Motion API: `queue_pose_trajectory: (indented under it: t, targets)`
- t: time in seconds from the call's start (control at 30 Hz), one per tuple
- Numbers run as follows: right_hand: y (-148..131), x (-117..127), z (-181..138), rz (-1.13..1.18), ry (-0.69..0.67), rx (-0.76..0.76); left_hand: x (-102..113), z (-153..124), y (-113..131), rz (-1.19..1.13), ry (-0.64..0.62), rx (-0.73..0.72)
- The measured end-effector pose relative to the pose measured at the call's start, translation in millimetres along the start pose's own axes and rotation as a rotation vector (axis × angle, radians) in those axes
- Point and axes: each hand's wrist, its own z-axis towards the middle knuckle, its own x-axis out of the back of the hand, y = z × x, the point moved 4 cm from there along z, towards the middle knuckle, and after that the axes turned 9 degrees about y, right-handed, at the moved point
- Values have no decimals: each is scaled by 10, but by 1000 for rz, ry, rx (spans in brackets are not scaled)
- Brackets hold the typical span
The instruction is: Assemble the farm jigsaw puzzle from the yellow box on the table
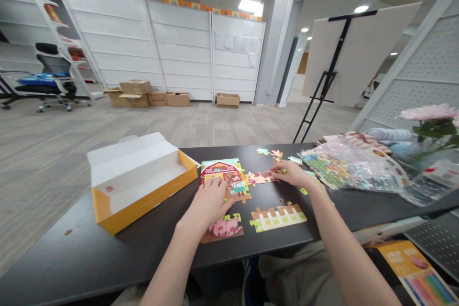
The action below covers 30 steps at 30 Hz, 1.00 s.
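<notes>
My left hand [210, 201] lies flat on a joined section of a jigsaw puzzle [220, 166] with a red barn, fingers stretched out and covering part of it. My right hand [296, 174] is closed, its fingertips on a small puzzle piece [282, 171] with green on it, at the right end of a joined strip [258, 178] with a pink animal. Nearer me lie a pink pig section [225, 227] and a white fence section [278, 218], apart from each other. Loose pieces [263, 151] lie beyond my right hand.
An open yellow box [150, 204] with a white inside stands at the left of the black table [161, 248]. To the right are a clear plastic bag [369, 167] and a printed puzzle picture [328, 167]. Pink flowers [430, 112] stand at the far right.
</notes>
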Motion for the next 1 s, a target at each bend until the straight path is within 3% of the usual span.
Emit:
queue_pose_trajectory:
  t: [0.13,0.37,0.5,0.8,1.0]
  targets:
    - [-19,-12,-51,26,-44,12,-9,-2,-6,6,-3,-5]
    - [277,18,-156,53,6,-27,-42,-11,-33,26,10,-3]
    - [314,81,-191,43,19,-10,-46,-14,-39,20,15,-4]
    - [147,76,-170,-9,113,37,-26,-7,-18,21,8,-3]
    - [-38,1,-115,39,65,123,37,-11,22,28,-10,-4]
